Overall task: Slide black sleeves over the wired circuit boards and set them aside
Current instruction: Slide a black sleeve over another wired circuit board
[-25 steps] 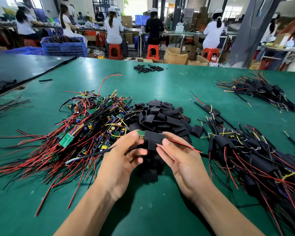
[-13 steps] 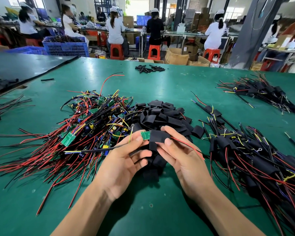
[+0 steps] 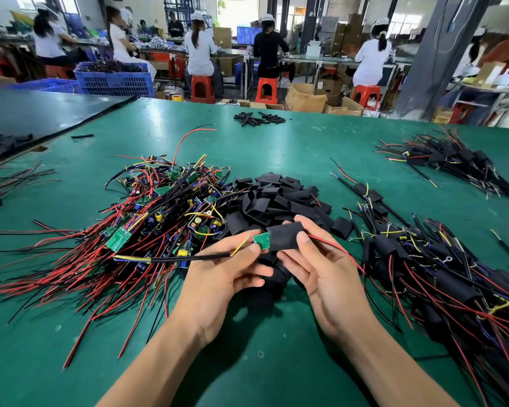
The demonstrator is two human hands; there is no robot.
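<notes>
Black flat sleeve point(image 3: 285, 235) is pinched by the right hand point(image 3: 326, 274), just above the bench's near middle. The left hand point(image 3: 218, 283) pinches the black lead of the small green wired circuit board point(image 3: 261, 240) poking from the sleeve's left end. More green shows than a second ago, so the board is probably not yet covered. Behind lies the heap of loose black sleeves point(image 3: 276, 198), with the tangle of bare wired boards point(image 3: 165, 212) to the left and the sleeved pile point(image 3: 423, 259) to the right on the green bench point(image 3: 276, 142).

bare boards point(image 3: 159, 212) left, loose sleeves point(image 3: 276, 198) centre, sleeved boards point(image 3: 423, 259) right

Green table point(image 3: 276, 142) – red stools point(image 3: 266, 90), grey pillar point(image 3: 441, 54).
</notes>
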